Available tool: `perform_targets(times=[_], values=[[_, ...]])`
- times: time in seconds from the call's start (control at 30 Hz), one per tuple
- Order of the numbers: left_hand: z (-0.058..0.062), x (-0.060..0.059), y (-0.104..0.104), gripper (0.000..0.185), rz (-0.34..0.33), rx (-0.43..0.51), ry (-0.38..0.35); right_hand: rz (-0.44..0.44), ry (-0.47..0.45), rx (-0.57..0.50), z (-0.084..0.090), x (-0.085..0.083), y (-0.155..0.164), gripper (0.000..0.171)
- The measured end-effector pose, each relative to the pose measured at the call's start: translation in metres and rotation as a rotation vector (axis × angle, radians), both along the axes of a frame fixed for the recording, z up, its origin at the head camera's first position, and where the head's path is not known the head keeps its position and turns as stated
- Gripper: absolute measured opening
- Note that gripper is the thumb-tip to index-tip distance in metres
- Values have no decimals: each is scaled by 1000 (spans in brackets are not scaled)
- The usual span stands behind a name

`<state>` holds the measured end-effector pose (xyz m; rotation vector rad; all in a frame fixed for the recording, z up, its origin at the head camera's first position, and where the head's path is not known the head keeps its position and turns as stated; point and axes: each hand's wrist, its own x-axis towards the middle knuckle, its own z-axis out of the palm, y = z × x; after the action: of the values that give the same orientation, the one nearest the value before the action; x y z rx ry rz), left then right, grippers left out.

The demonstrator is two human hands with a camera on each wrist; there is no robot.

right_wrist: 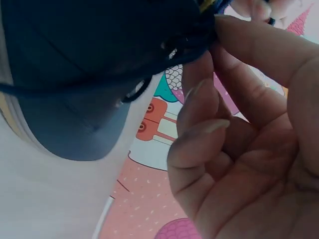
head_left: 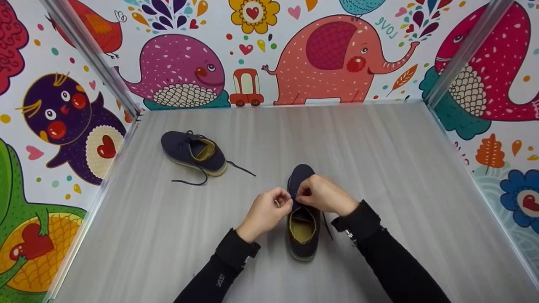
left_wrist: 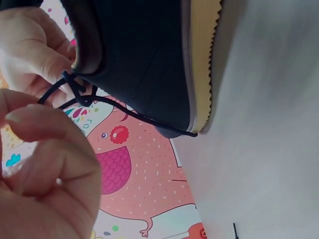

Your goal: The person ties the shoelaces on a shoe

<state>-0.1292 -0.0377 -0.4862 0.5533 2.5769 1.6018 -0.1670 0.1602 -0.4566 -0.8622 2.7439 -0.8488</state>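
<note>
A dark navy lace-up shoe point(head_left: 302, 171) stands on the grey floor in front of me, toe pointing away. My left hand point(head_left: 264, 213) is at the left of its lacing, thumb and forefinger pinching the dark shoelace point(left_wrist: 144, 119). A knotted or looped bit of lace lies just beyond those fingertips in the left wrist view. From the right, my right hand point(head_left: 327, 197) pinches the lace near the eyelets with thumb and forefinger, as the right wrist view shows. One lace end hangs down the shoe's right side. The fingers partly cover the lacing.
A matching shoe point(head_left: 174, 147) sits further off to the left, its laces loose on the floor point(head_left: 370, 139). Panels printed with cartoon animals stand around the floor at the back, left and right, joined by metal posts point(head_left: 471, 50).
</note>
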Motion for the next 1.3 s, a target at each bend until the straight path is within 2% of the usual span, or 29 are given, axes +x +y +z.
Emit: perform_targets(times=[0.2, 0.33, 0.5, 0.63, 0.77, 0.93, 1.13, 1.2, 1.3], values=[[1, 3, 0, 5, -17, -2, 38, 39, -116, 110, 9, -12, -5, 7], [1, 5, 1, 5, -33, -1, 53, 137, -102, 160, 11, -17, -5, 10], [1, 7, 3, 6, -65, -4, 101, 230, 42, 190, 12, -13, -3, 12], [1, 10, 4, 6, -91, -14, 162, 229, 187, 231, 14, -5, -3, 21], [-1, 13, 5, 6, -105, -59, 269, 217, 345, 233, 11, 1, -1, 28], [-4, 17, 10, 8, -120, -118, 408, 157, 492, 172, -3, 3, 2, 27], [-10, 21, 16, 5, -142, -231, 500, 103, 688, 47, -30, 6, 8, 28], [-12, 20, 17, 11, -124, -244, 530, 98, 742, 5, -37, 7, 11, 28], [-11, 18, 16, 23, -10, -211, 567, 96, 797, -45, -45, 8, 16, 28]])
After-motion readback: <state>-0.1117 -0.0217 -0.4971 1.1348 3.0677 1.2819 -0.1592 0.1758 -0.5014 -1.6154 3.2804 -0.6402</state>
